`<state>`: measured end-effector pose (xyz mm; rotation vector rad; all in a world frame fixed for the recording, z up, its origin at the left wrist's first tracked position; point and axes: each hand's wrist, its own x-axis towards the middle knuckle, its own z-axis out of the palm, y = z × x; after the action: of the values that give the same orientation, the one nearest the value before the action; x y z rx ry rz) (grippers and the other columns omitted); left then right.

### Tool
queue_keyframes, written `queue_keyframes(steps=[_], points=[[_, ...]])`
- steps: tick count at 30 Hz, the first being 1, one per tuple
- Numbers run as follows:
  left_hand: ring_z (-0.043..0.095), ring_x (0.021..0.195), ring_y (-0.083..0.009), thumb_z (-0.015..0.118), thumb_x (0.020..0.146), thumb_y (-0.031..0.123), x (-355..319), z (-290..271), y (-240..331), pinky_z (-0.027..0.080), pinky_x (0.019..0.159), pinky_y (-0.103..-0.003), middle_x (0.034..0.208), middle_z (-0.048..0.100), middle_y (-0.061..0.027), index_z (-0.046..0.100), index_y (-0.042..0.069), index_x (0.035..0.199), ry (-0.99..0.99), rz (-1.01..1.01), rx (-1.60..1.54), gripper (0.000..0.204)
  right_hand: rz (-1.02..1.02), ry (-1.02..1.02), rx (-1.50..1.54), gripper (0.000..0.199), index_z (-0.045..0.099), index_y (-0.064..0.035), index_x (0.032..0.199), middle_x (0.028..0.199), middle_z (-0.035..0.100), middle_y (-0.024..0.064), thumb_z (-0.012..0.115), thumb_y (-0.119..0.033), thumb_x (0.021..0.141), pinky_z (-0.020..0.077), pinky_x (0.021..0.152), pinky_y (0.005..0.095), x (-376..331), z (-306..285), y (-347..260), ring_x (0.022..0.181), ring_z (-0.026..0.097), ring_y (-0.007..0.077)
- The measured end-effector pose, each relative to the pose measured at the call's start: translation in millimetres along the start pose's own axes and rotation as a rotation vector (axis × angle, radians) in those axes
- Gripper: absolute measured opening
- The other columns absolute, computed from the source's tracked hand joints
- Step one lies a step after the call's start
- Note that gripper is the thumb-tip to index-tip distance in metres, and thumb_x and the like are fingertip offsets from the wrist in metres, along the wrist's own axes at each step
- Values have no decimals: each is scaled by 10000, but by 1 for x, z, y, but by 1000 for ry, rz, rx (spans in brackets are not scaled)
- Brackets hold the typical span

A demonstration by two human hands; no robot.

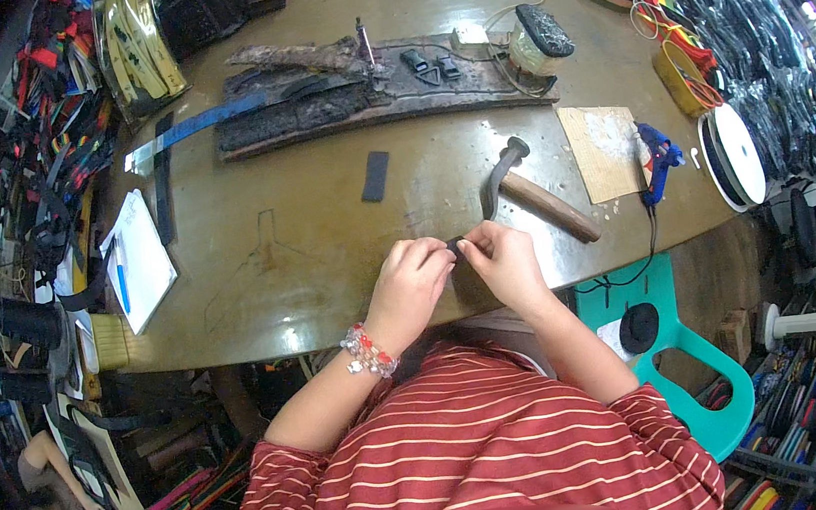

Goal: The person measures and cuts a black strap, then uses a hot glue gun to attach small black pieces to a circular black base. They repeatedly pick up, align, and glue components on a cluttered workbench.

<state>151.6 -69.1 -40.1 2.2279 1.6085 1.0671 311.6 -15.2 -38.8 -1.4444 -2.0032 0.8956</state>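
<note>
My left hand (411,280) and my right hand (501,262) meet at the near edge of the olive worktable (324,224). Both pinch a small black strap piece (456,244) between their fingertips. A beaded bracelet (369,352) sits on my left wrist. Just beyond my right hand lies a hammer (532,190) with a wooden handle. A loose black strap rectangle (375,175) lies flat further out on the table.
A dark scorched board (380,97) with buckles and a tool lies across the far table. A blue glue gun (657,158), a wood square (600,149), white tape rolls (734,155), a notepad (139,260) and a teal chair (680,345) surround me.
</note>
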Motion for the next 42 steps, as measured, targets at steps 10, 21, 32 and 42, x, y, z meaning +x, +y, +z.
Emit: queue_keyframes(steps=[10,21,32,42], points=[[546,957,-224,617,776,119,-6,1,0,471,782,-356,1081,603,-53,617,46,1019,-100,245,274,254,-156,68,-1063,510,443,-279,1377,923,572,95,591,-265,890,468,723,358,14,-89,28,850,576,221],[551,958,-220,669,785,134,-7,8,-2,458,801,-368,1027,615,-24,651,78,966,-22,123,123,190,19,-129,-159,492,394,-189,1400,1011,607,268,476,-87,925,478,765,458,-67,-60,-10,918,588,435],[555,920,-272,703,751,142,3,-2,6,464,797,-383,936,602,-79,602,53,882,-2,74,151,187,-18,9,-96,450,463,-228,1355,1098,622,193,556,-181,916,497,795,418,-47,-67,13,954,619,372],[548,946,-324,705,782,235,57,-59,-66,460,853,-406,967,596,-142,585,25,1038,-94,-294,355,352,-409,485,-480,177,691,-80,944,930,604,127,663,-41,774,458,752,394,58,-66,21,831,590,278]])
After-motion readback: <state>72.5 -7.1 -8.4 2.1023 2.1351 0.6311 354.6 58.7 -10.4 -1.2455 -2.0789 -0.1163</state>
